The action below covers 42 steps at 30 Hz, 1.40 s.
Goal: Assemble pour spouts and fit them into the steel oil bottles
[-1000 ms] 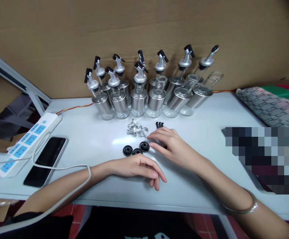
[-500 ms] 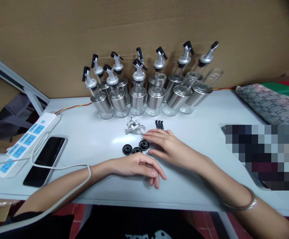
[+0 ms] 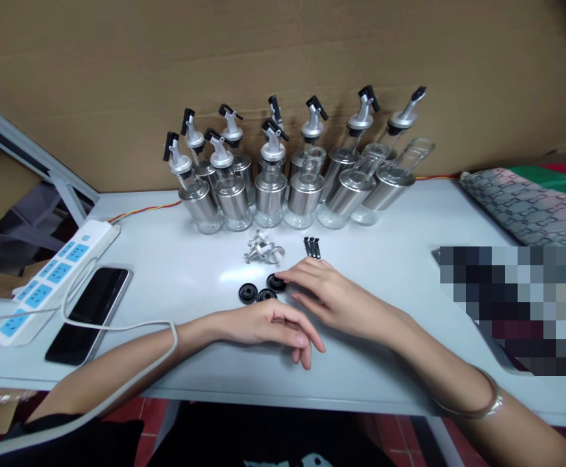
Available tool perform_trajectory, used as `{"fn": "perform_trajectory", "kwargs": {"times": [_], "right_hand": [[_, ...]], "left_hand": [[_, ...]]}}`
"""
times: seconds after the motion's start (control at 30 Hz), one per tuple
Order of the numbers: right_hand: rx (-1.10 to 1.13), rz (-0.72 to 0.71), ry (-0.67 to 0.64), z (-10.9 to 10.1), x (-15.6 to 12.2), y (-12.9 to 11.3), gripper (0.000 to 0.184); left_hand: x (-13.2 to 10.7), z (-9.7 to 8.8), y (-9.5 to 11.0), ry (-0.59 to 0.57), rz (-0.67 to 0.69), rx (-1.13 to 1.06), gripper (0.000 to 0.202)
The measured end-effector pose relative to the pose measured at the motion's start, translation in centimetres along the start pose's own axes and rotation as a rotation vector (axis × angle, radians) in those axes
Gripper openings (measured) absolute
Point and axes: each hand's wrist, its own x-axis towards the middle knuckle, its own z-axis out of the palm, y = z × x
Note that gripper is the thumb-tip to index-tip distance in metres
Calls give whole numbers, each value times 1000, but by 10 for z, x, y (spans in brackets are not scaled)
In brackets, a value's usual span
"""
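Observation:
My left hand point(image 3: 268, 327) rests palm down on the white table point(image 3: 390, 363), fingers loosely curved and holding nothing. My right hand point(image 3: 334, 295) lies further back, fingers stretched out, their tips touching the rightmost of three black round caps point(image 3: 258, 292). Just behind the caps sits a small pile of silver spout parts point(image 3: 262, 250). A few short black pins point(image 3: 311, 246) lie beside that pile. Several glass and steel oil bottles point(image 3: 269, 188) with pourer tops stand along the cardboard wall; three on the right point(image 3: 361, 185) have no tops.
A white and blue power strip point(image 3: 54, 272) and a black phone point(image 3: 91, 311) lie at the left, with a white cable point(image 3: 117, 327) looping over my left arm. A patterned cloth point(image 3: 531, 207) lies at the right. A bracelet point(image 3: 482, 402) circles my right wrist.
My right hand has slid left and slightly toward me, from beside the silver parts onto the rightmost black cap. My left hand has stayed still.

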Motion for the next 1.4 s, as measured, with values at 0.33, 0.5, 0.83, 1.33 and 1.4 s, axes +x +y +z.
{"fn": "perform_trajectory", "kwargs": {"times": [0.33,0.5,0.83,1.33,1.4], "right_hand": [[2,-18,-15,1,0,-7,47],[-17,-47,-10,2,2,-11,41],[21,-29,175,2,9,-9,30],[5,24,536,-73,44,-32,20],[128,87,648,-75,65,-30,30]], "left_hand": [[1,1,0,15,-2,-3,41],[1,1,-1,21,14,-18,44],[1,1,-6,58,43,-9,42],[4,-1,-12,104,83,18,40],[4,-1,-12,104,89,15,40]]}}
